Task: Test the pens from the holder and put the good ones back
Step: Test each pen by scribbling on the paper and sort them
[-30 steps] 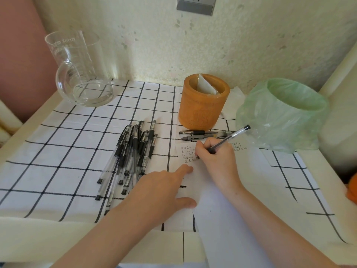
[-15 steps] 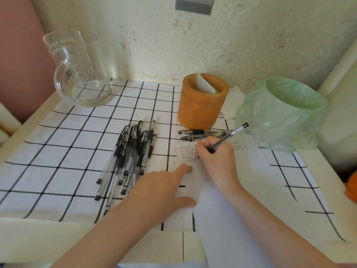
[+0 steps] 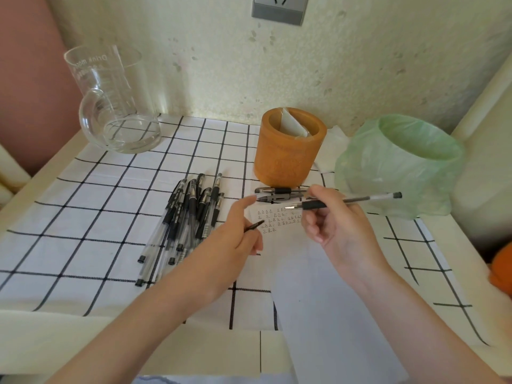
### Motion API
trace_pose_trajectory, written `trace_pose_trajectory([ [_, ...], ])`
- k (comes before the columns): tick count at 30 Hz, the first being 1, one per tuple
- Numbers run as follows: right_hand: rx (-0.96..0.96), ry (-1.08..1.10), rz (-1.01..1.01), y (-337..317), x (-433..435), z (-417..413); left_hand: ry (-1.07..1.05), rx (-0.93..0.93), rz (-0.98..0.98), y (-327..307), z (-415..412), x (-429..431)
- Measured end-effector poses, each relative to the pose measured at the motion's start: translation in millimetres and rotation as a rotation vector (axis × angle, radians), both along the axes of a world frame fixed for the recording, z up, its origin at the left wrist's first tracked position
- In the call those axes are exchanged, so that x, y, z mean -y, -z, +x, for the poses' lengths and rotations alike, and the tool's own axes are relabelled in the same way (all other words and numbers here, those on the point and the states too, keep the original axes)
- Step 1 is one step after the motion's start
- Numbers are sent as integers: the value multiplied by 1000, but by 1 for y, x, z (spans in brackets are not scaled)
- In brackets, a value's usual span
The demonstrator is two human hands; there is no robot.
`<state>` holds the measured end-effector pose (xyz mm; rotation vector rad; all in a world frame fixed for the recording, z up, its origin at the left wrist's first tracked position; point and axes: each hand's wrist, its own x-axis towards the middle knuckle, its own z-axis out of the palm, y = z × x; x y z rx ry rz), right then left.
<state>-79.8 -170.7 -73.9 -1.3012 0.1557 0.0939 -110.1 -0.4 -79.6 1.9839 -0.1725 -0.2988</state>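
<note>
Pens are what I am sorting, on a cream table (image 3: 41,336) against a speckled pale wall (image 3: 346,65) with a grey socket (image 3: 279,9). A white cloth with black grid lines (image 3: 83,217) covers most of the table. At the right stands a bin lined with a green bag (image 3: 399,164), at the back left a clear glass jug (image 3: 116,106), and between them the orange holder (image 3: 288,148). White paper (image 3: 318,286) bearing rows of test marks lies before me. Left of it, a pile of pens (image 3: 188,217) rests on the cloth; two more pens (image 3: 279,194) lie at the holder's foot. My right hand (image 3: 338,225) pinches one pen (image 3: 343,202) level above the paper, and my left hand (image 3: 235,239) closes loosely on a black pen cap (image 3: 255,225).
</note>
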Motion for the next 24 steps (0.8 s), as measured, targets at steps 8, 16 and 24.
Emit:
trace_pose_trajectory([
  [8,-16,-10,-47,-7,2,-7,-67,84,-204,-8,0,3],
  [16,18,-53,-132,-6,-9,-9,-56,66,-216,-6,0,5],
  [24,21,-10,-107,-10,-8,-8,-31,60,-214,-6,-1,4],
])
